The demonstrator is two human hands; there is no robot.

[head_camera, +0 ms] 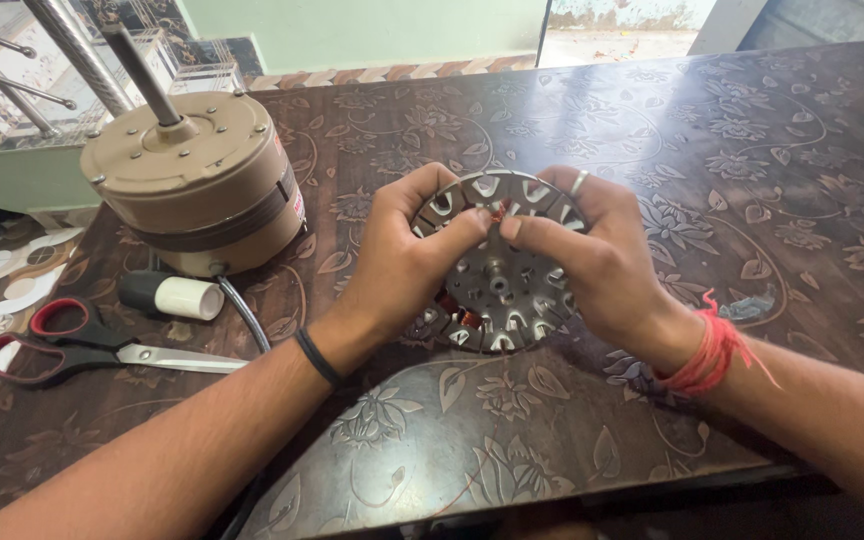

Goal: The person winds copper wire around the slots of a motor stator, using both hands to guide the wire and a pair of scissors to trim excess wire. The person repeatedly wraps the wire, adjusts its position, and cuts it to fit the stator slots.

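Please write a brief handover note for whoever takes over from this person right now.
Left hand and right hand both grip the round metal stator plate above the table, thumbs meeting near copper winding at its top. Beige motor housing stands at left, scissors and a black-and-white cylinder in front of it. Housing is apart from the plate; winding work looks unfinished.

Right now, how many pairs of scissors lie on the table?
1: the red-handled scissors lie at the table's left edge, beside the left hand's forearm. None seems hidden.
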